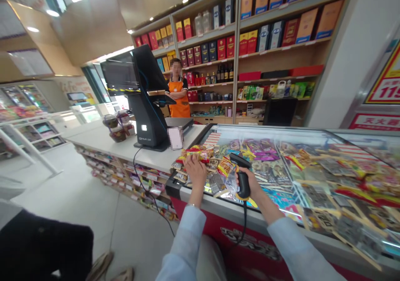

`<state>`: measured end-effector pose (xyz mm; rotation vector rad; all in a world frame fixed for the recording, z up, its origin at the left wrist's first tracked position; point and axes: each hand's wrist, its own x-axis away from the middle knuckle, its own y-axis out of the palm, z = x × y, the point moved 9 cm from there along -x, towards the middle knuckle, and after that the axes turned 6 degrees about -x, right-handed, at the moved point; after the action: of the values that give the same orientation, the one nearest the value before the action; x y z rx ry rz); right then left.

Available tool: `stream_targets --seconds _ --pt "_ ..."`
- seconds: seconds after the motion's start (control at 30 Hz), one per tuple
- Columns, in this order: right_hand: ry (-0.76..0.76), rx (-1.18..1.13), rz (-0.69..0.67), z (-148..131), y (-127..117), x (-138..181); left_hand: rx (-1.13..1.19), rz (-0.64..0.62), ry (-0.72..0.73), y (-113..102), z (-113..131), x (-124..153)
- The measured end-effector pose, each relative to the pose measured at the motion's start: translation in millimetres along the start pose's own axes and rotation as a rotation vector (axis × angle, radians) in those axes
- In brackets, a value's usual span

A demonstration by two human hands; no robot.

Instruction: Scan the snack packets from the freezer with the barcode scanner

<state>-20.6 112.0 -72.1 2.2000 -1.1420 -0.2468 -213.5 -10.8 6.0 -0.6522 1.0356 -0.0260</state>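
Note:
My right hand [250,181] is wrapped round the handle of a black and yellow barcode scanner [243,185], its head tilted toward the left and its cord hanging down over the counter front. Below the scanner head lies a yellow and red snack packet [225,166]. My left hand [196,170] rests on a pile of snack packets at the near left corner of the glass-topped freezer [215,197], fingers stretched out and touching a red and yellow packet [200,149]. Its fingertips are partly lost among the wrappers, and I see no packet lifted in it.
More snack packets [262,147] cover the glass top to the right. A black checkout terminal [150,118] and stacked tubs [117,129] stand on the white counter [150,158]. Behind it, a person in an orange apron [178,95] stands before shelves [206,58] of boxes and bottles.

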Motion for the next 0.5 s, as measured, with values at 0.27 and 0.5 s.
stream_targets --seconds 0.27,0.5 --pt "0.044 -0.007 0.012 6.8 0.0 2.2 -0.021 -0.062 0.054 2.4 4.0 -1.9" --pt "0.066 0.002 0.033 7.8 -2.6 4.5 -0.003 -0.107 0.003 1.2 1.8 -2.6"
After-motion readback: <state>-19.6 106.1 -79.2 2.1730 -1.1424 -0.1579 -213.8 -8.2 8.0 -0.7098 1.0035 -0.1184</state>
